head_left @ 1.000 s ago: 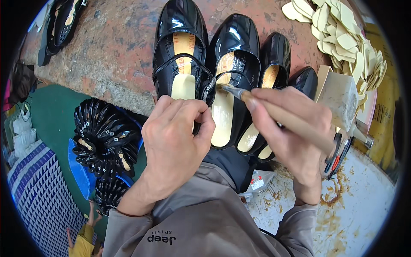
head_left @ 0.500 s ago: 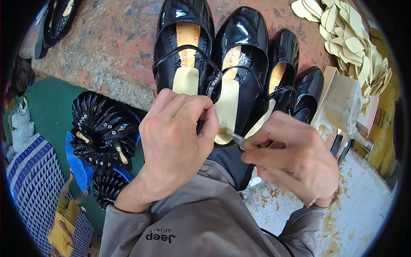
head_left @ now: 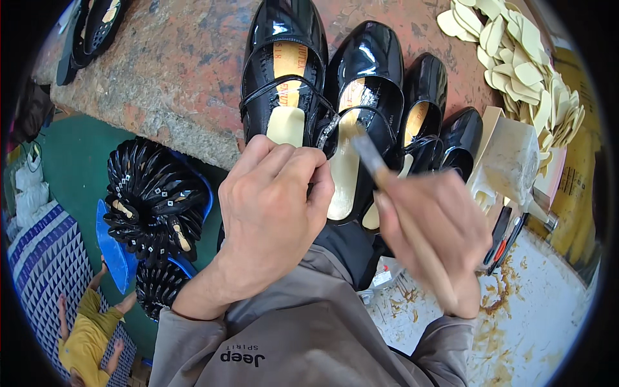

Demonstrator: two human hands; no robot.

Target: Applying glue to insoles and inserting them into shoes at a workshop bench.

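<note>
Black shoe (head_left: pixel 361 109) lies just beyond both hands.

Bright daylight; shoe glare; right side probably motion-blurred.

The right hand (head_left: pixel 438 232) is lifting the brush (head_left: pixel 400 213) back up; its tip, lowered beside the shoe's heel half a second ago, is now pointing into the second black shoe (head_left: pixel 361 122) over the cream insole (head_left: pixel 345 174). The left hand (head_left: pixel 271 219) is sliding slightly higher along the shoe's strap.
</note>
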